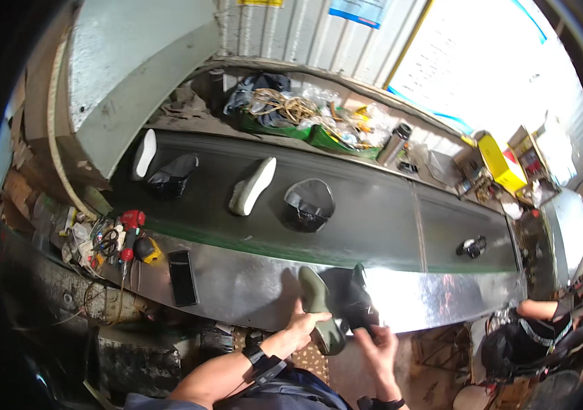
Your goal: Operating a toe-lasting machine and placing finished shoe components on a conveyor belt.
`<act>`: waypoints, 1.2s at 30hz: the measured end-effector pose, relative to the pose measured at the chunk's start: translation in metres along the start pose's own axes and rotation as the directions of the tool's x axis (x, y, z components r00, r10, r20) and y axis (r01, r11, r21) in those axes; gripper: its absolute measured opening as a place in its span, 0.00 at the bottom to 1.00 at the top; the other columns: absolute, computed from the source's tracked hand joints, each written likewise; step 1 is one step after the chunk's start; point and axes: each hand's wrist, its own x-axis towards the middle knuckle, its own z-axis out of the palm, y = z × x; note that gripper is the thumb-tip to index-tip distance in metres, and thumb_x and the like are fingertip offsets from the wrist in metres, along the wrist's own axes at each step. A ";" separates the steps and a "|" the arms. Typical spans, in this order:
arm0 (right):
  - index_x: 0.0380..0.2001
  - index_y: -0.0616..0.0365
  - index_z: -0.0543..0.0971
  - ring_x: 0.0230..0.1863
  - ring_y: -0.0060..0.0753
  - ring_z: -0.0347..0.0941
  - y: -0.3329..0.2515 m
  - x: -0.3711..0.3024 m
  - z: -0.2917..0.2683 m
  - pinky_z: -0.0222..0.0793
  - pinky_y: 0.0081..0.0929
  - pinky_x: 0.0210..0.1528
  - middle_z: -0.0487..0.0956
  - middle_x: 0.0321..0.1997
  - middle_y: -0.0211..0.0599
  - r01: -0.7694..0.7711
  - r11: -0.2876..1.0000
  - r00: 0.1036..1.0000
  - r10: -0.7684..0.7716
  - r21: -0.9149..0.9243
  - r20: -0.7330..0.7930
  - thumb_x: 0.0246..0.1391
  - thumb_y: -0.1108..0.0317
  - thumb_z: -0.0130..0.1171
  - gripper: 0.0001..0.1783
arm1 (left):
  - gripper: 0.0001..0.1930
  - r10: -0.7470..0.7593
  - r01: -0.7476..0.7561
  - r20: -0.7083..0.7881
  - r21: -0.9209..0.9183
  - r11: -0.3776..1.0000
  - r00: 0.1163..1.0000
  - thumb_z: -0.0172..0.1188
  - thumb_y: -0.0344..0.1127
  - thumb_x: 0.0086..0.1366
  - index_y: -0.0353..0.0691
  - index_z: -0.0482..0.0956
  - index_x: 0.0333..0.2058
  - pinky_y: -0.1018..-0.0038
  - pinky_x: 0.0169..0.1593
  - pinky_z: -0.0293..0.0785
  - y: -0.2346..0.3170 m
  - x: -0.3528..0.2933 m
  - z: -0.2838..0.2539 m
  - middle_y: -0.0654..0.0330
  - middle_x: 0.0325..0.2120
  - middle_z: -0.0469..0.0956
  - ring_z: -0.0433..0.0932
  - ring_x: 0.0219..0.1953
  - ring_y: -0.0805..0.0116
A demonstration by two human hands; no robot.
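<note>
At the bottom centre of the frame, I see my left hand (303, 326) wrapped around an olive-green rubber shoe sole (320, 309), fingers curled over its lower half while the sole stands almost upright against the shiny metal front edge of the bench (237, 283). My right hand (375, 342) sits just beside it, fingers closed on a black shoe upper (358, 304) that touches the sole along its right side. Above them, across the middle of the frame, runs a dark conveyor belt (373, 225). On it lie a white sole (252, 186) left of centre, a black upper with a pale rim (308, 203) just right of that, another black upper (172, 175) and a second white sole (144, 154) toward the upper left, and a small black part (472, 247) far to the right. At the left edge, a red power tool (128, 232) and a yellow tape measure (148, 250) rest on the bench, near a flat black rectangular pad (182, 277). In the lower right, another person in dark clothes (524, 338) sits beside the line.
</note>
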 end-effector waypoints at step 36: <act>0.59 0.54 0.73 0.49 0.23 0.80 -0.103 0.047 0.027 0.79 0.28 0.50 0.82 0.50 0.30 -0.730 0.528 0.586 0.156 0.434 0.796 0.67 0.66 0.58 0.19 | 0.11 0.404 -0.537 0.388 0.753 0.379 0.828 0.66 0.35 0.67 0.29 0.83 0.34 0.79 0.33 0.68 0.156 -0.153 -0.003 0.68 0.23 0.79 0.71 0.28 0.84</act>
